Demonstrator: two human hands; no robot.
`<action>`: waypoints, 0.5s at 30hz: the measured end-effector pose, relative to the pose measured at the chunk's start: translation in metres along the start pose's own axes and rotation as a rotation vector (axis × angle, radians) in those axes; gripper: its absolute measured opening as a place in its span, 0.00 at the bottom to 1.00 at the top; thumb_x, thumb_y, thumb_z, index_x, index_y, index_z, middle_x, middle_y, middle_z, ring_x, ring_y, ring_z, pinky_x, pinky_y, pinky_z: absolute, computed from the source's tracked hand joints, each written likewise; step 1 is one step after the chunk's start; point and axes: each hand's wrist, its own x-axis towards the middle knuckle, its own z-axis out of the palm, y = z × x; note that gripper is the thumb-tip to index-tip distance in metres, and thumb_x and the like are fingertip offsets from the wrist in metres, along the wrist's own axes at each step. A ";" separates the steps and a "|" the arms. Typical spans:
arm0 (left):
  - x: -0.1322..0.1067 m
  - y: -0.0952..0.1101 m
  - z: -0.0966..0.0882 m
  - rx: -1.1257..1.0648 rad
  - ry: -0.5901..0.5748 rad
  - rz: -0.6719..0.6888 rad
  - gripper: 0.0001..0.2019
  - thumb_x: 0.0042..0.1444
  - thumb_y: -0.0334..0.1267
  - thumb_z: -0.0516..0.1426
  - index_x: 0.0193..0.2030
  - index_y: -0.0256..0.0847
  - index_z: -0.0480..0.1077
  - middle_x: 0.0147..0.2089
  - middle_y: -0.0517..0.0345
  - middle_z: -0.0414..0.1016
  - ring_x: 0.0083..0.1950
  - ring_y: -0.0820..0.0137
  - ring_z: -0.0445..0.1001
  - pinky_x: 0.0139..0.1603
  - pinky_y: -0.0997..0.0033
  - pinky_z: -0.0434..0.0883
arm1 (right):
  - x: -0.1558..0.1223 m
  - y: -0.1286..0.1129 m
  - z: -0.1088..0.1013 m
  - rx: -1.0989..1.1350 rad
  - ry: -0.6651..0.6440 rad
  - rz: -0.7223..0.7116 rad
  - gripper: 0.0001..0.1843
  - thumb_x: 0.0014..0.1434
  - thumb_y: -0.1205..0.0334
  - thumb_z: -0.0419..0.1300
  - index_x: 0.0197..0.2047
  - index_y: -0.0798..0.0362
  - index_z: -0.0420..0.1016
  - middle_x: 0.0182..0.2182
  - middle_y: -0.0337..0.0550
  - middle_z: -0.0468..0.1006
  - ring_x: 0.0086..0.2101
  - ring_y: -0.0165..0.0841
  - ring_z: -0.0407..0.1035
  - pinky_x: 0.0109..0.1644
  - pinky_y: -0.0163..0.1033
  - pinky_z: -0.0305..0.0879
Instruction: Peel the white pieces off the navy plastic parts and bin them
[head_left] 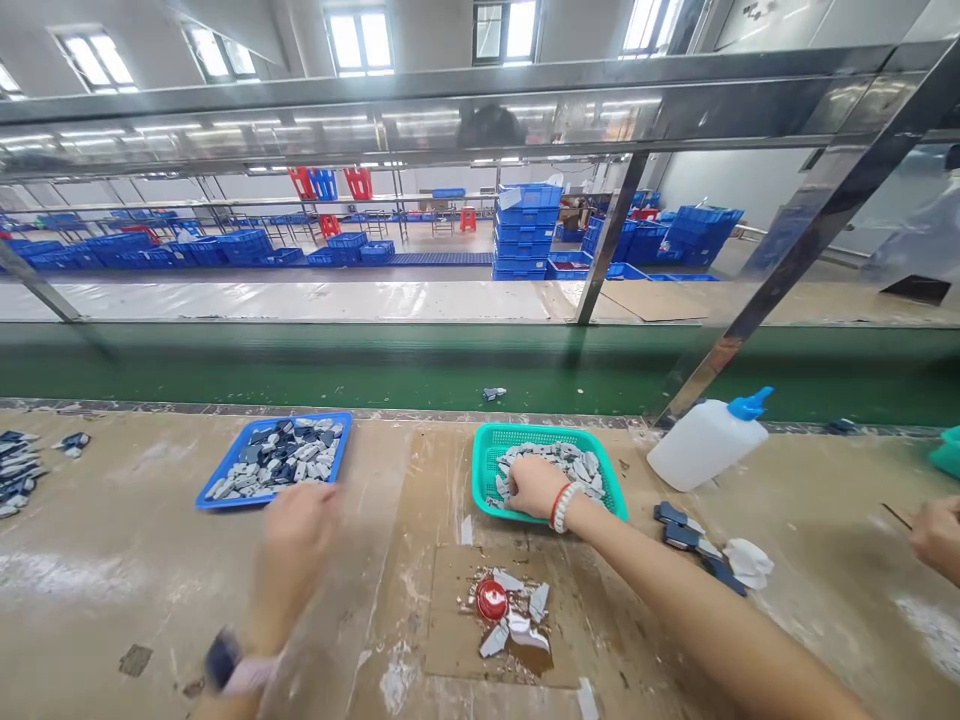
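My right hand [538,487], with a beaded bracelet and a red cord at the wrist, reaches into a green basket [609,498] of small grey plastic pieces [581,465]. Its fingers are curled down among the pieces, and their tips are hidden. Motion smears my left hand [300,525], which is by the front edge of a blue tray [214,490] holding dark and light grey pieces [281,455]. Between my arms, a cardboard sheet [454,620] bears a round red cap-like object [492,600] with several loose grey pieces [538,602] around it, on a wet-looking patch.
A white squeeze bottle [705,445] with a blue nozzle leans right of the basket. Dark pieces [681,530] and crumpled white paper [748,563] lie nearby. Another person's hand [939,538] is at the right edge. Behind runs a green conveyor belt [375,365] with metal posts [611,240].
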 end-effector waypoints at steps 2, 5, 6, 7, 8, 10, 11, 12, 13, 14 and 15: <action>0.055 0.015 0.057 -0.002 -0.155 0.206 0.09 0.63 0.35 0.51 0.42 0.41 0.71 0.41 0.52 0.74 0.46 0.61 0.70 0.48 0.59 0.67 | -0.001 0.000 -0.001 0.001 0.047 -0.035 0.15 0.49 0.63 0.64 0.15 0.52 0.69 0.16 0.44 0.72 0.18 0.27 0.68 0.18 0.32 0.52; 0.133 0.037 0.137 0.006 -0.345 0.457 0.12 0.60 0.28 0.53 0.47 0.42 0.71 0.48 0.50 0.72 0.51 0.62 0.69 0.51 0.61 0.65 | -0.008 0.002 -0.007 0.006 0.130 -0.074 0.13 0.52 0.65 0.61 0.17 0.51 0.70 0.17 0.45 0.74 0.20 0.30 0.71 0.17 0.34 0.55; 0.154 0.042 0.159 0.011 -0.393 0.510 0.14 0.59 0.26 0.53 0.50 0.42 0.70 0.51 0.49 0.71 0.52 0.62 0.68 0.52 0.61 0.65 | -0.012 0.004 -0.011 0.003 0.159 -0.077 0.12 0.54 0.65 0.60 0.20 0.51 0.71 0.19 0.45 0.75 0.21 0.32 0.72 0.18 0.35 0.58; 0.172 0.046 0.178 0.016 -0.436 0.548 0.15 0.59 0.25 0.53 0.52 0.41 0.68 0.53 0.48 0.69 0.53 0.62 0.68 0.53 0.59 0.65 | -0.018 0.008 -0.015 0.007 0.190 -0.077 0.10 0.56 0.65 0.58 0.23 0.51 0.73 0.22 0.46 0.77 0.23 0.32 0.73 0.19 0.35 0.61; 0.187 0.048 0.195 0.018 -0.476 0.573 0.16 0.60 0.26 0.53 0.53 0.40 0.67 0.54 0.48 0.68 0.53 0.62 0.68 0.53 0.57 0.65 | -0.026 0.012 -0.019 0.031 0.227 -0.082 0.09 0.58 0.65 0.57 0.27 0.50 0.73 0.24 0.47 0.78 0.24 0.33 0.74 0.20 0.36 0.64; 0.207 0.049 0.220 0.013 -0.554 0.592 0.14 0.61 0.31 0.54 0.54 0.37 0.67 0.53 0.48 0.69 0.51 0.61 0.70 0.52 0.54 0.67 | -0.046 0.021 -0.025 0.150 0.304 -0.110 0.08 0.62 0.64 0.54 0.35 0.48 0.74 0.27 0.46 0.79 0.26 0.32 0.75 0.22 0.35 0.69; 0.213 0.048 0.229 0.003 -0.590 0.589 0.13 0.61 0.34 0.55 0.53 0.36 0.67 0.51 0.49 0.70 0.50 0.62 0.70 0.52 0.53 0.68 | -0.059 0.026 -0.027 0.237 0.342 -0.137 0.08 0.62 0.64 0.54 0.38 0.46 0.73 0.28 0.45 0.79 0.26 0.31 0.75 0.23 0.33 0.72; 0.217 0.046 0.236 -0.014 -0.622 0.578 0.13 0.61 0.36 0.56 0.52 0.35 0.67 0.49 0.50 0.71 0.48 0.62 0.71 0.51 0.53 0.69 | -0.071 0.031 -0.027 0.325 0.376 -0.168 0.09 0.62 0.65 0.54 0.42 0.44 0.73 0.30 0.44 0.80 0.27 0.31 0.76 0.25 0.32 0.74; 0.220 0.044 0.241 -0.039 -0.648 0.559 0.13 0.61 0.37 0.56 0.51 0.35 0.68 0.48 0.50 0.71 0.47 0.63 0.72 0.51 0.54 0.70 | -0.084 0.035 -0.026 0.397 0.406 -0.202 0.13 0.61 0.66 0.55 0.46 0.41 0.72 0.31 0.44 0.80 0.29 0.32 0.76 0.26 0.30 0.75; 0.222 0.042 0.243 -0.074 -0.665 0.531 0.13 0.61 0.38 0.56 0.50 0.35 0.68 0.47 0.50 0.71 0.47 0.63 0.72 0.50 0.54 0.70 | -0.095 0.038 -0.023 0.448 0.429 -0.236 0.17 0.59 0.67 0.55 0.49 0.39 0.71 0.32 0.44 0.80 0.29 0.32 0.77 0.27 0.29 0.76; 0.223 0.040 0.244 -0.120 -0.674 0.495 0.13 0.61 0.39 0.56 0.49 0.35 0.68 0.47 0.50 0.72 0.47 0.63 0.72 0.50 0.54 0.71 | -0.106 0.040 -0.019 0.487 0.450 -0.272 0.21 0.58 0.68 0.56 0.52 0.37 0.70 0.32 0.44 0.80 0.29 0.33 0.77 0.27 0.28 0.76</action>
